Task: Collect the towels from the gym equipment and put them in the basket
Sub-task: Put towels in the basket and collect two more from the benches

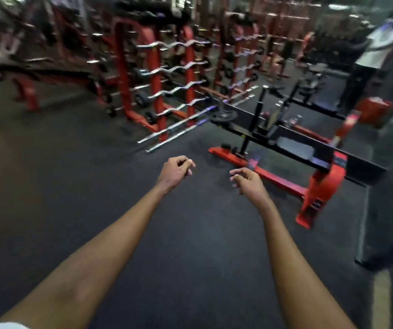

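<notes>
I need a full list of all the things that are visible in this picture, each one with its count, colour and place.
curl-bar rack: one near, red frame with silver bars, centre back; more blurred behind
long bars: at least two, silver, low and slanted by the rack's foot
machine: one, red base and black beams, right of centre
other person: one, white top, upper right, blurred
floor: dark grey, underfoot everywhere
towel, basket: none in view
left hand: one, empty, fingers loosely curled, above the floor
right hand: one, empty, fingers loosely curled, near the machine's base
</notes>
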Action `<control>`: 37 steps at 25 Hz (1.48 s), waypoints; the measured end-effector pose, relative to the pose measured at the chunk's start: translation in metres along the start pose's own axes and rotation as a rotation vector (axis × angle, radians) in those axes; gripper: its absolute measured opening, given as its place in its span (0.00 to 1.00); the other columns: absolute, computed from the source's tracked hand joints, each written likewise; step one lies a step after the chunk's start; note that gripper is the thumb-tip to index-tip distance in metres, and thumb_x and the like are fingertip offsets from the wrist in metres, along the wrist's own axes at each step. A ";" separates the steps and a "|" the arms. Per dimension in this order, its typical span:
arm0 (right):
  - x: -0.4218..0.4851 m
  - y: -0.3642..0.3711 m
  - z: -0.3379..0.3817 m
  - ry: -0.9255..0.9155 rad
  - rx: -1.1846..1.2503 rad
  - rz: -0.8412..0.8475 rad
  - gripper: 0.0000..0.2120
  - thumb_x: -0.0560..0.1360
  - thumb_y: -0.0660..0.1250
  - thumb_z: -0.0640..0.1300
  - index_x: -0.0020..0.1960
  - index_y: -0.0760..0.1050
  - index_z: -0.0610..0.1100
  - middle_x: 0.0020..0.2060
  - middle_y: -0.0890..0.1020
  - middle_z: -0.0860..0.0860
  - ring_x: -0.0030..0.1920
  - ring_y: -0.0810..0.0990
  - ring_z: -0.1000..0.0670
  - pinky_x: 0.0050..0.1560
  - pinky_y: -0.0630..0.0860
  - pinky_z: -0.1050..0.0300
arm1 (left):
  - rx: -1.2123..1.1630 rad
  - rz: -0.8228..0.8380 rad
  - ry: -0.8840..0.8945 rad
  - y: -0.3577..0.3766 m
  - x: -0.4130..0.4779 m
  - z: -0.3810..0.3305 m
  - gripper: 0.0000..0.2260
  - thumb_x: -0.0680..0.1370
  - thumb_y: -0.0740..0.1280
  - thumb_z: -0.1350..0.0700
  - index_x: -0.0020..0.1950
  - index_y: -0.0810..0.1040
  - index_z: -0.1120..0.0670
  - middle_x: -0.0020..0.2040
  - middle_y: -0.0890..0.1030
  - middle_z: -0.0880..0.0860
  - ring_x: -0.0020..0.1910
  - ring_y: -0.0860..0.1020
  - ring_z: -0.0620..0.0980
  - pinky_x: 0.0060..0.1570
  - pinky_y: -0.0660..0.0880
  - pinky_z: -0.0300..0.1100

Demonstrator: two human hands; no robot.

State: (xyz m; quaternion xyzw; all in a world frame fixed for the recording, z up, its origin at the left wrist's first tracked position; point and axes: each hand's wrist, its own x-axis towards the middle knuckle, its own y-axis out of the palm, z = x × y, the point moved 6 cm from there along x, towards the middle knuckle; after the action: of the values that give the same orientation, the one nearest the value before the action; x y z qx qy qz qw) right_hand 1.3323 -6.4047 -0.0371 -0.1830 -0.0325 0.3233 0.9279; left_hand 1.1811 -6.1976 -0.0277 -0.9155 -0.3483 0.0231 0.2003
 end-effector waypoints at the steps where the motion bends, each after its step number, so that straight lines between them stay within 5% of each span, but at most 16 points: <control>1: 0.019 0.034 0.014 -0.023 -0.012 0.062 0.12 0.79 0.60 0.34 0.47 0.78 0.49 0.40 0.82 0.51 0.34 0.76 0.55 0.29 0.70 0.62 | 0.016 -0.062 -0.028 -0.037 0.006 0.014 0.09 0.78 0.65 0.55 0.42 0.83 0.53 0.33 0.84 0.52 0.30 0.79 0.45 0.39 0.76 0.40; 7: 0.100 0.220 0.100 -0.138 0.008 0.345 0.13 0.80 0.59 0.34 0.47 0.78 0.47 0.39 0.81 0.51 0.33 0.76 0.54 0.28 0.70 0.63 | 0.070 -0.377 -0.186 -0.233 0.007 0.086 0.09 0.80 0.65 0.57 0.44 0.84 0.55 0.35 0.84 0.54 0.27 0.76 0.36 0.32 0.71 0.32; 15: 0.182 0.404 0.194 -0.221 0.033 0.610 0.12 0.83 0.58 0.42 0.47 0.79 0.47 0.38 0.80 0.52 0.32 0.75 0.55 0.29 0.69 0.62 | 0.123 -0.710 -0.340 -0.401 -0.011 0.139 0.10 0.80 0.64 0.61 0.43 0.83 0.57 0.34 0.82 0.56 0.29 0.77 0.47 0.26 0.68 0.28; 19: 0.209 0.496 0.242 -0.277 0.033 0.753 0.15 0.84 0.57 0.44 0.44 0.79 0.48 0.36 0.80 0.52 0.30 0.74 0.56 0.28 0.68 0.62 | 0.156 -0.886 -0.431 -0.466 -0.034 0.159 0.10 0.81 0.63 0.61 0.44 0.83 0.59 0.34 0.82 0.55 0.27 0.77 0.44 0.27 0.69 0.28; 25: 0.201 0.629 0.286 -0.334 -0.012 0.939 0.15 0.84 0.56 0.44 0.45 0.79 0.48 0.36 0.80 0.52 0.31 0.75 0.55 0.28 0.69 0.63 | 0.181 -1.027 -0.556 -0.548 -0.084 0.211 0.12 0.81 0.63 0.58 0.40 0.82 0.54 0.31 0.81 0.51 0.28 0.76 0.46 0.29 0.70 0.34; 29: 0.183 0.741 0.318 -0.371 -0.028 1.041 0.13 0.84 0.56 0.43 0.48 0.79 0.46 0.36 0.79 0.52 0.32 0.74 0.55 0.26 0.70 0.65 | 0.194 -1.151 -0.628 -0.622 -0.115 0.252 0.12 0.82 0.62 0.59 0.42 0.82 0.58 0.32 0.80 0.53 0.27 0.75 0.45 0.26 0.69 0.30; 37: 0.161 0.966 0.383 -0.366 -0.054 1.158 0.14 0.83 0.57 0.41 0.45 0.78 0.47 0.35 0.79 0.52 0.30 0.74 0.56 0.24 0.68 0.67 | 0.154 -1.212 -0.697 -0.791 -0.139 0.349 0.11 0.81 0.64 0.57 0.42 0.83 0.56 0.33 0.83 0.54 0.29 0.77 0.47 0.33 0.71 0.39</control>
State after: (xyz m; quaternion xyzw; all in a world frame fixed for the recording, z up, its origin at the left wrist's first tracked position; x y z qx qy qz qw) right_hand 0.8228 -5.4848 -0.0384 -0.1360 -0.0948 0.8008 0.5756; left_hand 0.5157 -5.6292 -0.0586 -0.4828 -0.8382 0.2239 0.1187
